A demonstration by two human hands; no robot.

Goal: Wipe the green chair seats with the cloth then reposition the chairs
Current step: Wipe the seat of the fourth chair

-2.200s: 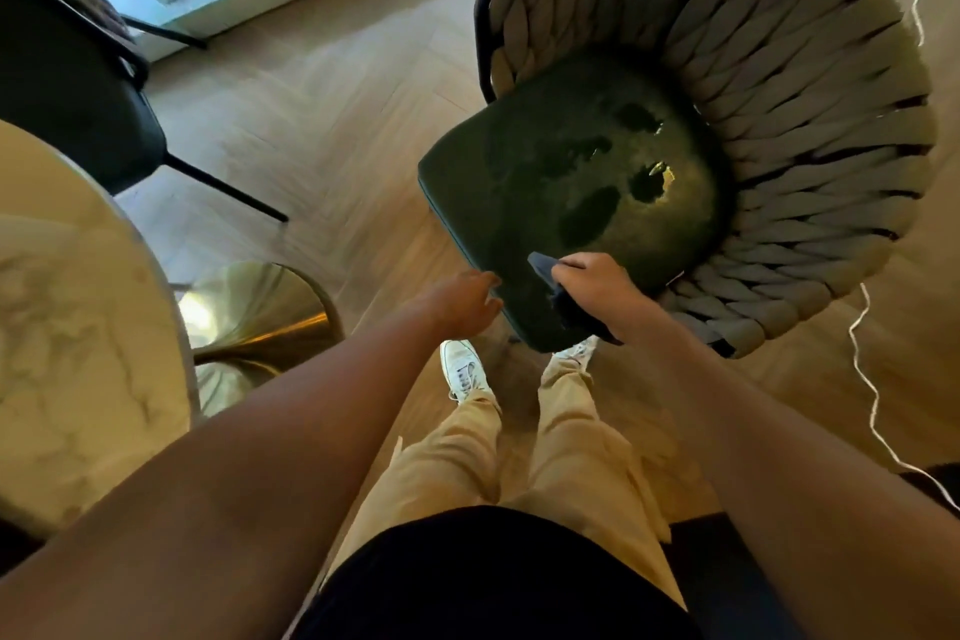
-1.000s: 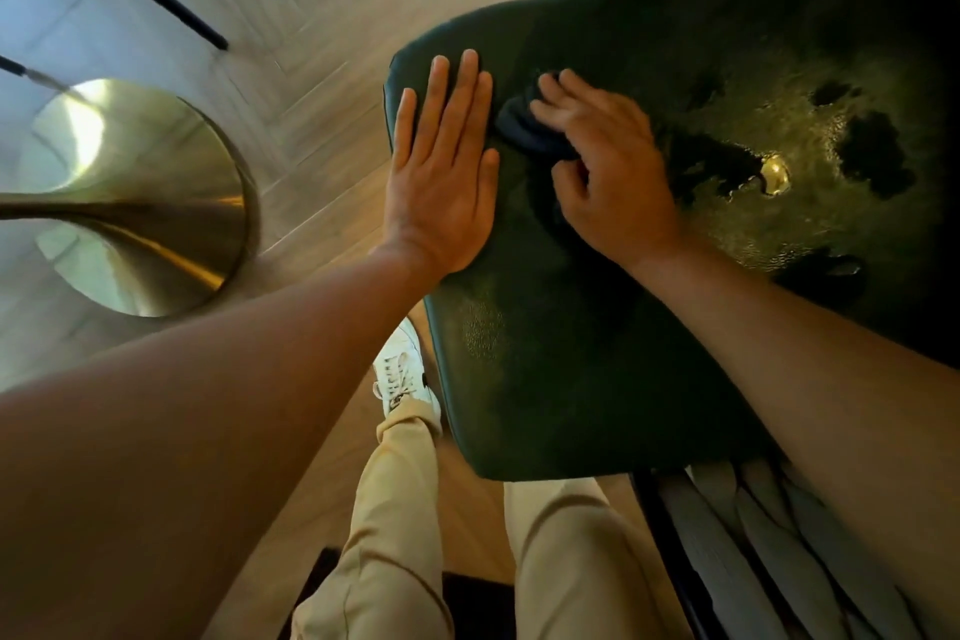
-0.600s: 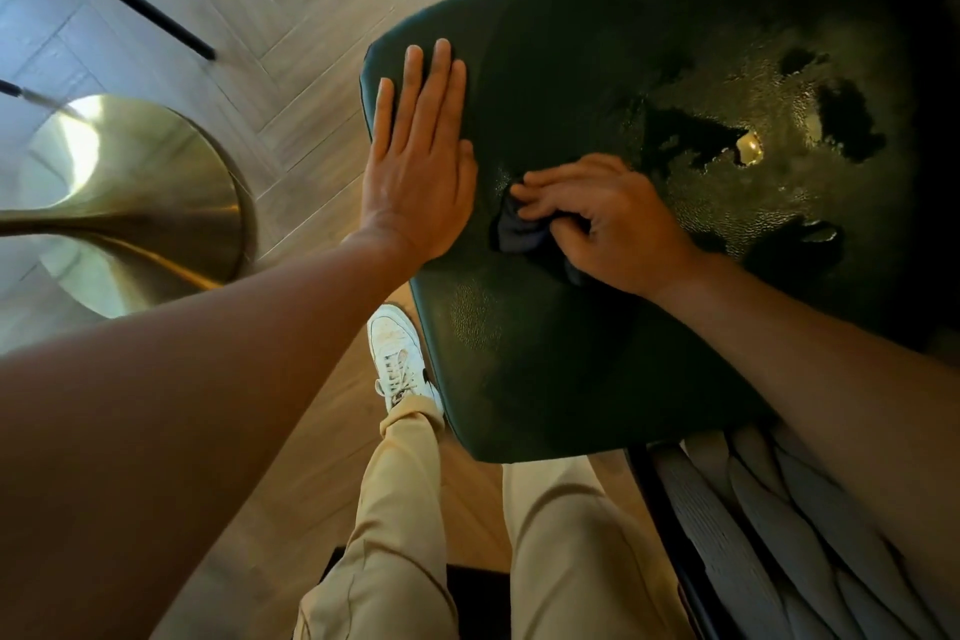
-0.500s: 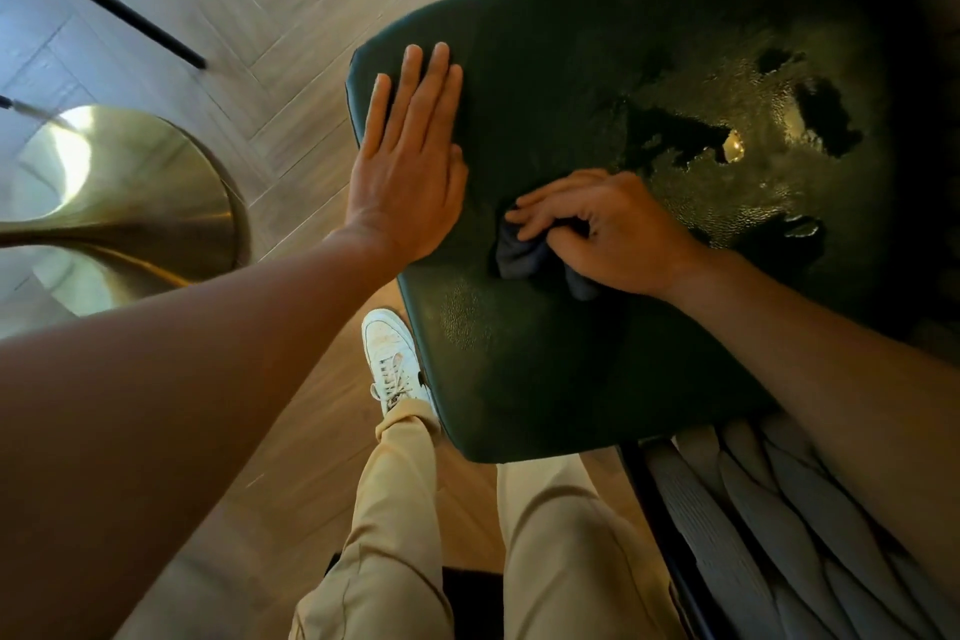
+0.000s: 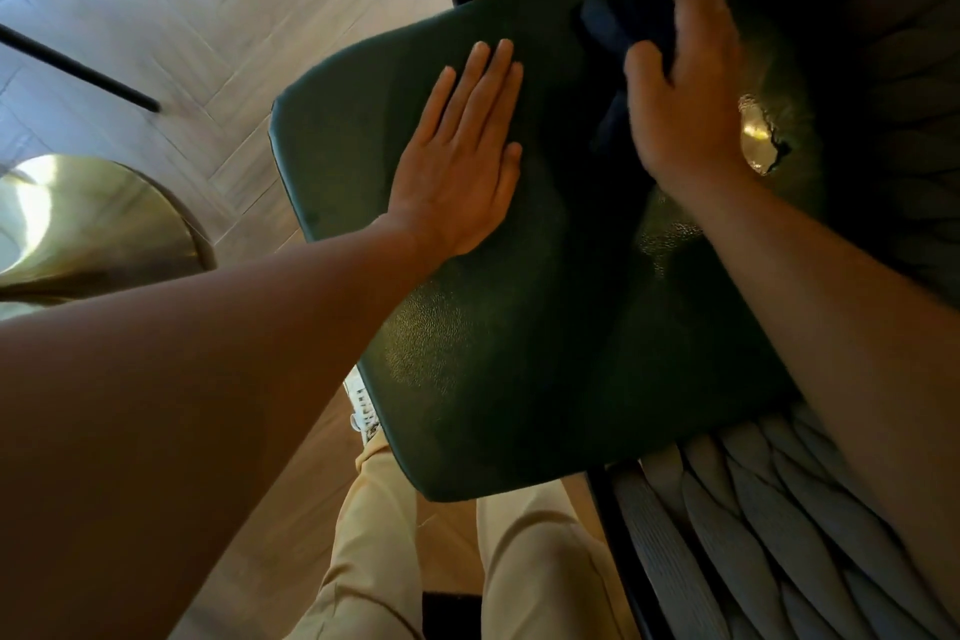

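The dark green chair seat [image 5: 519,353] fills the middle of the view, with the woven grey backrest [image 5: 779,525] wrapping its far and right sides. My left hand [image 5: 462,161] lies flat on the seat's left part, fingers spread, holding nothing. My right hand [image 5: 680,83] presses a dark blue cloth [image 5: 608,31] onto the far part of the seat, fingers extended over it. A bright glossy patch [image 5: 756,140] shows on the seat just right of that hand. Most of the cloth is hidden under my palm.
A round brass table base [image 5: 104,229] stands on the wooden herringbone floor [image 5: 234,16] at left. A thin black chair leg [image 5: 78,68] crosses the floor further back. My beige trousers [image 5: 384,561] and a white shoe [image 5: 363,405] are below the seat's near edge.
My right hand has slid the cloth from the middle of the seat up toward the far edge by the backrest. My left hand stays flat on the seat.
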